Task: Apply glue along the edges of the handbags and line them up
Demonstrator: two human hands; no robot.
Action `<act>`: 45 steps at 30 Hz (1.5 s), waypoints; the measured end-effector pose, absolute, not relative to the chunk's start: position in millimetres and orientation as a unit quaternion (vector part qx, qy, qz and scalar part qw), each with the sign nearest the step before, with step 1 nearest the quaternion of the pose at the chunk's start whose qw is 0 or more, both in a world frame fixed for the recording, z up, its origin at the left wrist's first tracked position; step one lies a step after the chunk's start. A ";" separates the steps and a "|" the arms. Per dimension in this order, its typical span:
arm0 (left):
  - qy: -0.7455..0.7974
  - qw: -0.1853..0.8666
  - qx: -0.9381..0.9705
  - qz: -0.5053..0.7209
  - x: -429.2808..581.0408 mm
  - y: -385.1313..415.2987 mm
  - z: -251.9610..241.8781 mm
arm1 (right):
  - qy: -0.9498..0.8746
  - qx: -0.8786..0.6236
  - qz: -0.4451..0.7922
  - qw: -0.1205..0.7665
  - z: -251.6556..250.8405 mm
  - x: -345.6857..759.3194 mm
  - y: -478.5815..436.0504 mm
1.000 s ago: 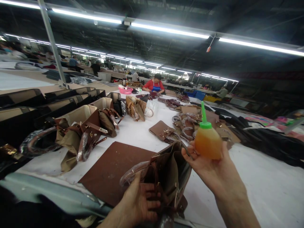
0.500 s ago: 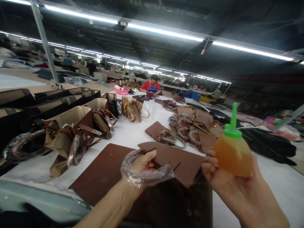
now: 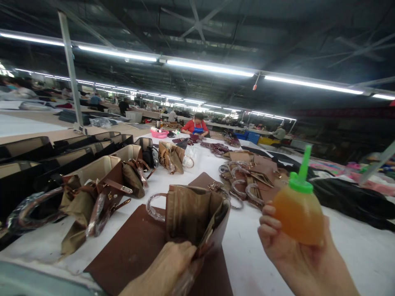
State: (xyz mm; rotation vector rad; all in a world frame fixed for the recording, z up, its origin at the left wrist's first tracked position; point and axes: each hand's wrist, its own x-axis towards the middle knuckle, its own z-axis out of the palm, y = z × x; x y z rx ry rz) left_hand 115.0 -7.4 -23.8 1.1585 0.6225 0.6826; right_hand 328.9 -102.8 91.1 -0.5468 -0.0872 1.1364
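Tabletop (image 3: 247, 246) in white runs from the near edge to the far end of the hall, and a dark brown mat (image 3: 132, 250) lies on its near part. A tan bag (image 3: 191, 213) stands on that mat with its mouth open, and its plastic-wrapped handle (image 3: 154, 205) droops to the left. The left hand (image 3: 166, 269) grasps the bag's near edge, fingers curled tight on it, and holds the mouth spread. To the right, off the mat and above bare table, the right hand (image 3: 290, 250) is closed around an orange bottle (image 3: 298, 216). The bottle is upright, its green nozzle (image 3: 300, 179) pointing up and well apart from the bag. By my judgement the bag is opened and steadied, but nothing from the bottle has reached it; the dim inside shows no wet mark. Only open table lies between the nozzle and the bag's mouth, though the bag's right flap leans out on that side. A row of bags (image 3: 101, 185) lines the left. Black cloth (image 3: 348, 197) spreads at the right, and a pile of flat brown pieces (image 3: 249, 172) sits beyond the bag. A person in red (image 3: 196, 125) works at the far end, near a pink basin (image 3: 159, 132).
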 end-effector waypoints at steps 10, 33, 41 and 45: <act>0.296 0.331 0.885 0.142 100.4 -27.1 -85.0 | -0.094 -0.266 0.558 0.780 70.5 298.0 -52.4; 0.318 0.245 0.914 0.061 167.2 3.0 52.9 | -0.097 -0.224 0.559 0.792 58.9 302.7 -39.9; 0.475 0.153 0.865 0.049 124.8 16.1 50.8 | -0.102 -0.244 0.544 0.797 59.8 303.1 -36.0; 0.593 0.188 0.779 0.081 44.7 24.5 17.2 | -0.104 -0.274 0.535 0.793 59.7 304.1 -34.6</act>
